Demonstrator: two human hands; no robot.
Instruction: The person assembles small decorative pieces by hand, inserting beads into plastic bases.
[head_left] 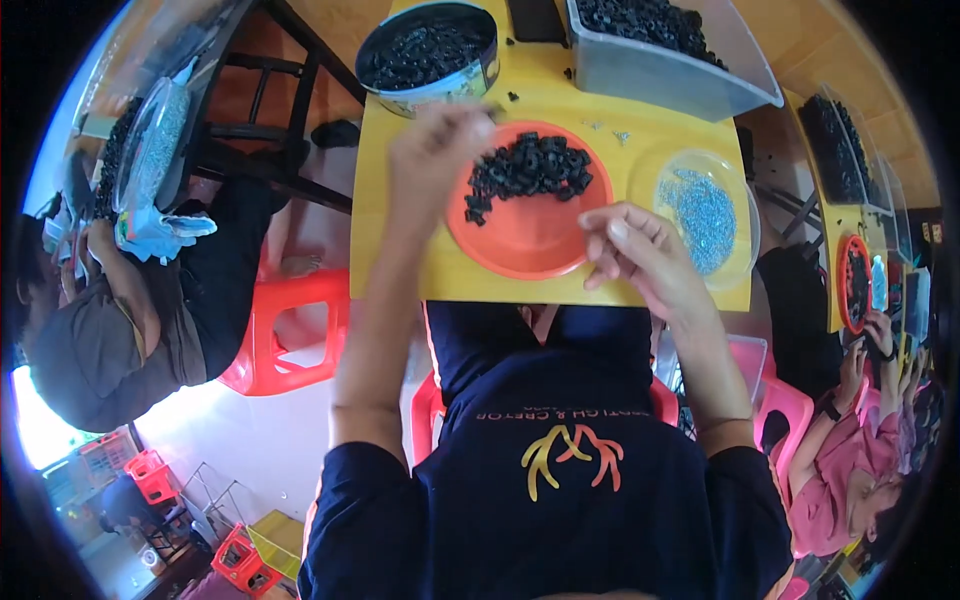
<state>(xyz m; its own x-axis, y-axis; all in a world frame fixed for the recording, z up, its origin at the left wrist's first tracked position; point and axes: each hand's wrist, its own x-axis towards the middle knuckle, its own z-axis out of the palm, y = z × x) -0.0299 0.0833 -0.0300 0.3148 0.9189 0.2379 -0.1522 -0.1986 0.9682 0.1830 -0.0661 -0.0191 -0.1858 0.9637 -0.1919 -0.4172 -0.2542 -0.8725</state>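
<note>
Red-orange bowl (515,250), black parts (540,165) inside, on yellow table (400,270). Left hand (440,140): over bowl's far left; fingers blurred, grip cannot be told. Right hand (645,250): bowl's right rim; fingers curled, hold unclear. Silvery pieces (700,225), right.

Over there, the left forearm (375,325) reaches up almost straight, its left hand (440,145) blurred, fingers bunched inward. The right forearm (715,375) slants inward, and the right hand (645,250) hangs half-curled, fingers loosely parted.
</note>
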